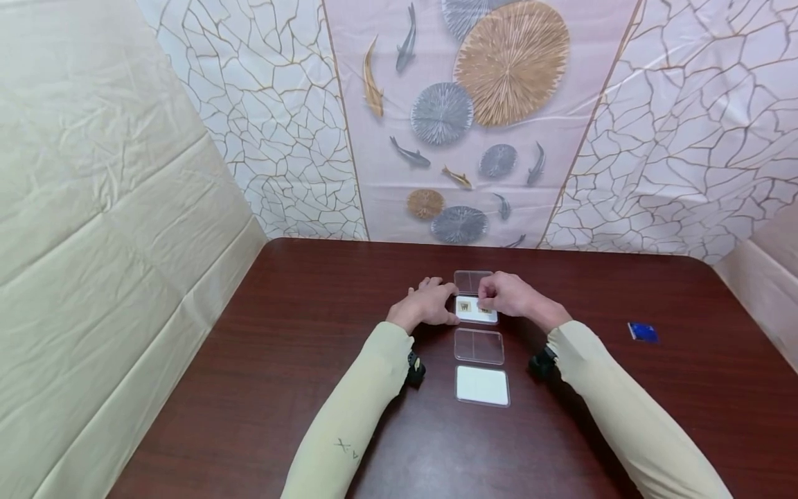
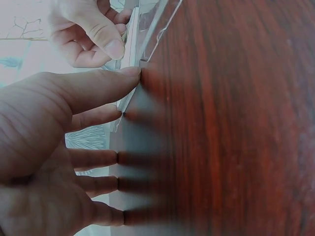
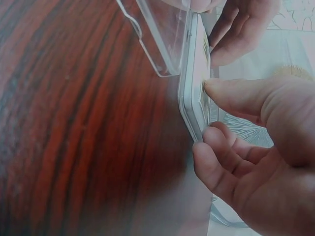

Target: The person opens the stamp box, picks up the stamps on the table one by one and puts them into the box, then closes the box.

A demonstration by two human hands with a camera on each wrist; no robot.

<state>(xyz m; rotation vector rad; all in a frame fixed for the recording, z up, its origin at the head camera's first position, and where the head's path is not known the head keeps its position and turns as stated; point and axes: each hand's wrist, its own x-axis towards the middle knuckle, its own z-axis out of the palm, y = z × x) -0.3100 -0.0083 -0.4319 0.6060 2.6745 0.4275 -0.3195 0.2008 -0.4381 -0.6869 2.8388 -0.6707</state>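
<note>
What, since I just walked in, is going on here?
Someone is working on a small white case on the table. Their left hand touches its left end; their right hand is at the right one of two brown squares on it, whether gripping I can't tell. A clear cover lies behind, another in front, then a second white case.

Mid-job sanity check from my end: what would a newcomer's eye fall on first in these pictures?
Probably the large gold disc on the patterned backdrop, high in the head view. Next, the left hand touching the left end of a white-faced case mid-table, with the right hand over its right half. Then the blue packet, off to the right on the dark reddish-brown table.
</note>
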